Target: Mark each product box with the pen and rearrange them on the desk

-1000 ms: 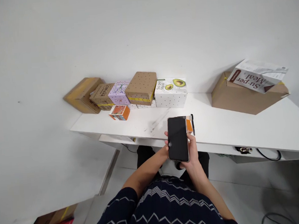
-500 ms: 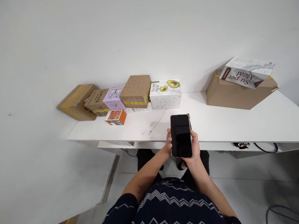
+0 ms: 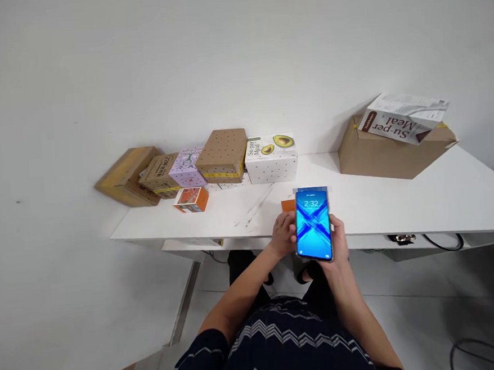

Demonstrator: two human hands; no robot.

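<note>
A smartphone [image 3: 313,225] with a lit blue lock screen is in my right hand [image 3: 339,240], which grips it from below and along its right edge. Fingertips show at the phone's left edge. My left hand [image 3: 281,236] is closed, fingers curled, just left of the phone at the table's front edge. At those fingers an orange box [image 3: 288,205] pokes out, mostly hidden behind the phone; the left hand appears to hold it. The tips of the left fingers are partly covered.
The white table [image 3: 375,204] stands against a wall. Along its back left are cardboard boxes [image 3: 221,153], a lilac box [image 3: 187,166] and a white avocado box [image 3: 271,163], with a small orange box [image 3: 191,200] before them. A large carton [image 3: 380,150] carries a white carton [image 3: 403,117].
The phone's screen has gone from black to lit. Both hands and the phone have shifted slightly right, and the left hand and an orange box corner now show beside the phone.
</note>
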